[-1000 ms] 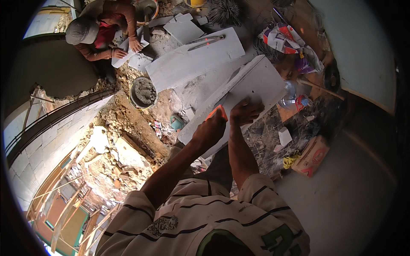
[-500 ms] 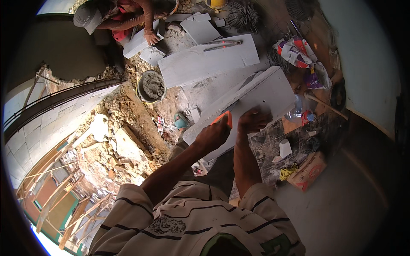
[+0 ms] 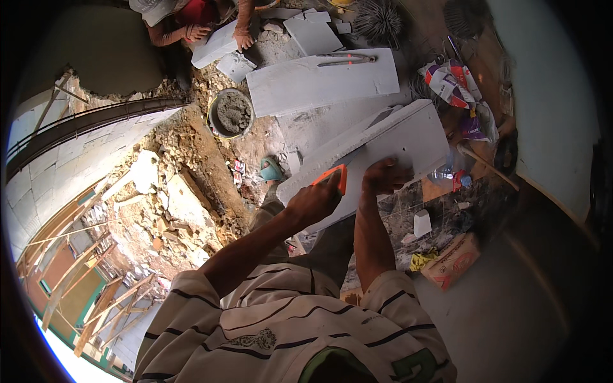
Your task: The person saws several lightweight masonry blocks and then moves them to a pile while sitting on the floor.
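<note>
My left hand (image 3: 314, 203) is closed round the orange handle of a hand saw (image 3: 343, 181). Its blade is hard to make out against the block's upper edge. Tilted in front of me is a long white lightweight concrete block (image 3: 408, 142), with a small dark hole in its face. My right hand (image 3: 385, 177) lies on that face, fingers stretched out and holding nothing. Behind it another long white block (image 3: 319, 82) lies flat, with a pair of long-handled pincers (image 3: 348, 59) on top.
A bucket of grey mortar (image 3: 231, 113) stands left of the blocks, beside rubble (image 3: 185, 210). At the top left a co-worker's hand (image 3: 243, 38) rests on a white block piece (image 3: 216, 46). To the right are crumpled bags (image 3: 452, 84), a plastic bottle (image 3: 447, 173) and a cardboard box (image 3: 451, 260).
The view has shifted slightly. My left hand has moved a little with the saw, and my right hand stays on the block. The co-worker's second hand now shows.
</note>
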`<action>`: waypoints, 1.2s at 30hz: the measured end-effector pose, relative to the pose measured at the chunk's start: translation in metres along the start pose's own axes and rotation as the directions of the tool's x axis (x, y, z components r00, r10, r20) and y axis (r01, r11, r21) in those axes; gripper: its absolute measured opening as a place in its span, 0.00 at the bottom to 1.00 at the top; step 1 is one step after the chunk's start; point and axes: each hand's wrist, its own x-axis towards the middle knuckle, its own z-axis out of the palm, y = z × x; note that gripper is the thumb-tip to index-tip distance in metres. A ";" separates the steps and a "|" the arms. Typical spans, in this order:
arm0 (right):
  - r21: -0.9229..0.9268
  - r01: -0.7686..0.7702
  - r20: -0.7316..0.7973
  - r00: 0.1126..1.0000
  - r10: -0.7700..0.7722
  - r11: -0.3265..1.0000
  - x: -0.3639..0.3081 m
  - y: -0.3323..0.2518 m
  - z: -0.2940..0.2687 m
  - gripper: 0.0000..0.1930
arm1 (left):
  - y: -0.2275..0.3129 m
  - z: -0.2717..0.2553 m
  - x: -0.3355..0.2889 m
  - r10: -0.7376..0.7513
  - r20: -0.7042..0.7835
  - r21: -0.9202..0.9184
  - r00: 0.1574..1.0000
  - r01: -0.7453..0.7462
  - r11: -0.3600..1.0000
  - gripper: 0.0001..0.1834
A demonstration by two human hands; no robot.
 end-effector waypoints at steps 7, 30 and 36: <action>0.017 -0.068 -0.024 0.997 0.069 0.998 0.017 0.009 0.012 0.39 | -0.020 0.002 -0.099 0.178 -0.140 0.035 0.974 -0.175 0.984 0.39; -0.017 -0.067 -0.003 0.998 0.067 0.998 0.011 -0.002 0.008 0.39 | 0.011 -0.017 -0.040 -0.018 -0.003 -0.008 1.000 0.018 1.000 0.29; 0.015 -0.071 0.021 0.997 0.071 0.997 0.016 0.002 0.010 0.38 | -0.008 0.001 -0.046 0.163 -0.152 0.056 0.975 -0.157 0.986 0.32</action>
